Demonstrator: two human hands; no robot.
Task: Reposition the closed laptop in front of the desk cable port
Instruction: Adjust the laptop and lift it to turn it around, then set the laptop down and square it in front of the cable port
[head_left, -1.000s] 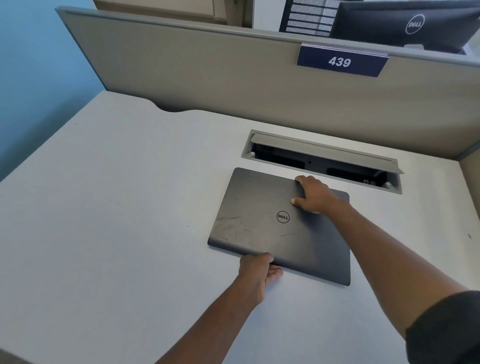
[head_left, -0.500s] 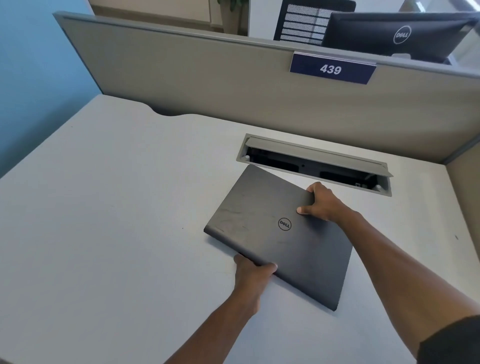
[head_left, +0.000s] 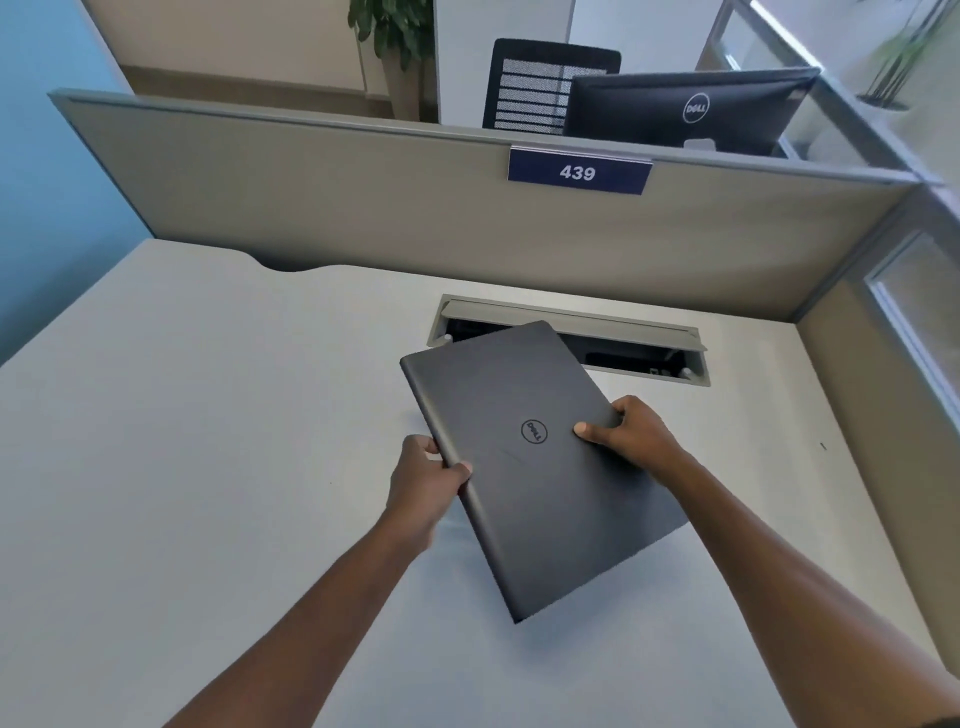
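Note:
The closed dark grey laptop (head_left: 524, 483) with a round logo is held above the white desk (head_left: 208, 467), turned so its long side runs away from me. My left hand (head_left: 426, 478) grips its left long edge. My right hand (head_left: 631, 434) grips its right long edge, thumb on the lid. The laptop's far corner overlaps the left part of the desk cable port (head_left: 649, 345), a long open recess with a raised grey flap, just behind the laptop.
A grey partition (head_left: 363, 208) with a blue sign reading 439 (head_left: 579, 171) closes off the desk's far edge, and another panel (head_left: 872, 389) closes the right side. A blue wall (head_left: 47, 182) stands at left. A monitor (head_left: 685, 111) and chair (head_left: 530, 85) sit beyond the partition.
The laptop has been lifted off the desk and rotated clockwise, from lying sideways to pointing away from me. Both hands shifted along its edges, and my view tilted upward.

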